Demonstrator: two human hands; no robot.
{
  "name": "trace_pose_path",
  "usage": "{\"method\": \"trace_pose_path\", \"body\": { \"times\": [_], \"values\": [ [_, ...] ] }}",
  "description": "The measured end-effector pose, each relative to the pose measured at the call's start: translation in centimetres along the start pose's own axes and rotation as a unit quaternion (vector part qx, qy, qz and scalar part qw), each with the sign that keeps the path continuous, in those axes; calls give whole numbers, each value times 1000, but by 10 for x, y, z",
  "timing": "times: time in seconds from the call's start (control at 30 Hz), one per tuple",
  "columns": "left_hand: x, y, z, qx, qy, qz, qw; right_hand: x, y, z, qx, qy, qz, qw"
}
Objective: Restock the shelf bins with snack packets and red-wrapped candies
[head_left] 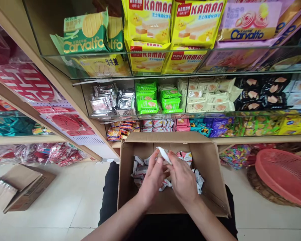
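Note:
A small white snack packet [164, 154] is pinched between my two hands above an open cardboard box [130, 197]. The fingertips of my left hand [153, 180] press its left edge, with the thumb raised beside it. From the other side my right hand [183, 177] grips the packet, its fingers curled around the lower end. Inside the box, below my hands, lie several loose snack packets [199, 180] in white, pink and red wrappers. My hands and forearms hide part of them. The box rests on my lap between my knees.
Ahead stands a shelf with glass fronts [160, 116], stocked with wrapped snacks, including green packets [147, 97] and yellow wafer bags [147, 23]. A second cardboard box [30, 190] sits on the left floor. A red plastic basket [283, 174] overlaps a woven one at right.

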State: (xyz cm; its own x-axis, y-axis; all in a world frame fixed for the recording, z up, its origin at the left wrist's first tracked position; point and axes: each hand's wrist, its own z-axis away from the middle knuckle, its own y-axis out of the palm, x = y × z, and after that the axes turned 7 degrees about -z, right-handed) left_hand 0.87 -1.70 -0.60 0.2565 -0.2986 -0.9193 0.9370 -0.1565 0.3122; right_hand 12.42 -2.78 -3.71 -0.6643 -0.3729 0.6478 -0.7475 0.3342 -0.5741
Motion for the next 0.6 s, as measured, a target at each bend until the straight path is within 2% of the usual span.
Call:
{"method": "trace_pose_path", "body": {
  "times": [0.07,0.13,0.2,0.27,0.37,0.47,0.6],
  "values": [
    [-3,0,-1,-9,-28,79,996,6,2,5,41,-54,-32,997],
    [-7,-2,-4,-12,-33,102,994,11,4,8,26,-41,-78,996],
    [-9,-5,-6,6,-27,111,993,11,4,7,-36,40,-142,988],
    [-10,-5,-6,21,-10,124,992,9,3,3,-70,154,-221,960],
    [-11,-5,-5,39,8,123,992,4,2,-5,-11,260,-346,901],
    [-10,-6,-6,59,10,106,993,4,0,-8,23,279,-403,872],
    [-4,-7,-8,37,26,90,995,6,3,-3,29,275,-409,869]
  ]
}}
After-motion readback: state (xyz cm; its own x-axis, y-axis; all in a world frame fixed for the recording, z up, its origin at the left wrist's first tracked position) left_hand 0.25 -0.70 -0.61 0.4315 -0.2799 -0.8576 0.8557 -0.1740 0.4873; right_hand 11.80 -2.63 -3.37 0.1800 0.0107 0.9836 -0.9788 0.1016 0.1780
